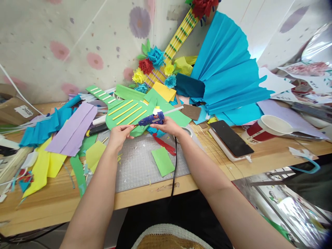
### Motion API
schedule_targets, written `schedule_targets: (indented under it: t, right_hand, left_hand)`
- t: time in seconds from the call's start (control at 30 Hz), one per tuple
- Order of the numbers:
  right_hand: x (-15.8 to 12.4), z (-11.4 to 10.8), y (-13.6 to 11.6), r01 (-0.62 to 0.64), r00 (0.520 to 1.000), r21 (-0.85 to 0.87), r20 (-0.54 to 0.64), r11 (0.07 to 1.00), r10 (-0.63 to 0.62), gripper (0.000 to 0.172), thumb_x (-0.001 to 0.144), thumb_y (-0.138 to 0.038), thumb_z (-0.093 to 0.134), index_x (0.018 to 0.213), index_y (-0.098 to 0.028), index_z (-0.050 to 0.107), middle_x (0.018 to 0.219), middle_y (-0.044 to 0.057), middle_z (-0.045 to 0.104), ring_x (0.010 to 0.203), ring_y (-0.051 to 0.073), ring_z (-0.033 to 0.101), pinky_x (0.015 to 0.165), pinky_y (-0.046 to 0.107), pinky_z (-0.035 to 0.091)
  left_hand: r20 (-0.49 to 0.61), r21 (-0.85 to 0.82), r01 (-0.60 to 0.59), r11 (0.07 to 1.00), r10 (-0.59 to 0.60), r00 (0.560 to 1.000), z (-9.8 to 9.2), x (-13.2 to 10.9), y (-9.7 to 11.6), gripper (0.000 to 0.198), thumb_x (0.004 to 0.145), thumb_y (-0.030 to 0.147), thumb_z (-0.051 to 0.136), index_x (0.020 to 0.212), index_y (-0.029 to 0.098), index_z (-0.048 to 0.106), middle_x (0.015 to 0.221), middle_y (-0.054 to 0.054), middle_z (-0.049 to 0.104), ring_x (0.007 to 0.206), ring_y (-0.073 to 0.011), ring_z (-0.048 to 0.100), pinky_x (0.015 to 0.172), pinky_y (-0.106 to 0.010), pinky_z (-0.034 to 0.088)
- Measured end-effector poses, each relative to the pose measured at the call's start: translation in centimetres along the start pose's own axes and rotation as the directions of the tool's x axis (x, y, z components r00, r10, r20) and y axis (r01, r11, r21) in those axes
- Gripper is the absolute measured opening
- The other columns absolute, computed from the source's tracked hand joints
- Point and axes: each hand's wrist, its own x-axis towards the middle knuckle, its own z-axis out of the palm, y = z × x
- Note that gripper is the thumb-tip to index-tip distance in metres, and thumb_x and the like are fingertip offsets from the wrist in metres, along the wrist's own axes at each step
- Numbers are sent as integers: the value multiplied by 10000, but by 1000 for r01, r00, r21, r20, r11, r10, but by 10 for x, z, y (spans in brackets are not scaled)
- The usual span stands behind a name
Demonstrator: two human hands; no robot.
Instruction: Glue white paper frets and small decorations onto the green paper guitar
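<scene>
My right hand (168, 127) is wrapped around a dark blue hot glue gun (151, 119). A translucent glue stick (173, 110) pokes out of its back end, and its nozzle points left. My left hand (121, 135) is closed in a pinch just left of the nozzle. What sits between those fingertips is too small to name. Just beyond both hands lies a green guitar-shaped cutout (121, 112) with yellow strips across its body and white strips on its neck. A black cord (175, 169) hangs down from the glue gun.
A grey cutting mat (137, 173) lies under my hands, with a green paper piece (163, 161) on it. To the right are a phone (231, 138) and a paper cup (267, 128). Behind stand a yellow flowered guitar (178, 39) and blue crepe paper (225, 58). Purple paper (72, 129) lies left.
</scene>
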Motion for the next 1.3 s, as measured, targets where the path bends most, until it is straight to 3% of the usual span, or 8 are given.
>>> schedule_targets:
  t: [0.27,0.53,0.77,0.9,1.0,1.07,1.17,1.3]
  right_hand:
    - [1,-2,2,1,1000,-31,6,1000,0,438,645,-544,661,879,-174,648,689,0,574,678,137,539,623,257,456]
    - [-4,-14,-5,-58,998,93,4,994,58,425,630,-541,681,830,-175,603,557,-40,478,486,74,402,448,217,329]
    - [-14,-50,0,-92,959,44,-264,995,100,442,606,-570,666,700,-142,603,453,-50,441,415,58,341,427,224,289]
    - [-29,-74,23,-207,877,-34,-449,978,170,443,585,-552,683,704,-128,635,437,-31,462,428,84,394,453,246,327]
    - [-41,-86,41,-333,809,-81,-537,939,241,478,569,-570,681,746,-127,650,474,0,517,440,105,429,462,263,357]
    - [-46,-89,49,-398,793,-98,-536,912,289,517,574,-604,657,770,-126,655,526,32,566,470,130,478,478,276,383]
    - [-46,-87,53,-445,804,-179,-511,878,303,551,572,-631,641,813,-136,666,697,85,648,630,199,581,561,304,432]
    - [-43,-82,50,-485,823,-335,-487,808,292,581,614,-642,607,916,-148,661,896,118,666,842,271,607,687,348,451]
  left_hand:
    - [-12,-31,24,999,-25,1000,0,-2,4,318,497,337,757,703,102,697,374,85,353,401,-44,320,465,-235,480]
    - [-14,-89,32,996,-34,999,-2,1,2,326,494,332,762,715,103,694,428,65,426,397,-30,319,468,-224,468]
    - [-50,-160,20,987,-29,998,2,-1,3,279,515,323,750,703,127,687,497,39,500,401,-22,309,462,-202,474]
    - [-123,-236,-35,971,6,992,6,0,0,281,524,335,745,700,126,680,518,41,508,407,-17,315,468,-191,475]
    - [-153,-238,-59,969,23,988,11,-2,0,282,545,337,730,723,122,689,497,50,490,407,-21,314,475,-199,477]
    - [-149,-204,-67,977,36,988,15,-5,1,272,550,325,725,734,126,699,515,40,517,416,-28,327,481,-215,482]
    - [-115,-173,-62,983,42,992,21,-11,5,257,547,316,727,723,130,705,564,20,569,425,-35,335,484,-239,483]
    - [-22,-194,-6,981,1,1000,24,-16,8,282,532,329,744,721,123,705,474,48,486,421,-41,328,477,-246,476]
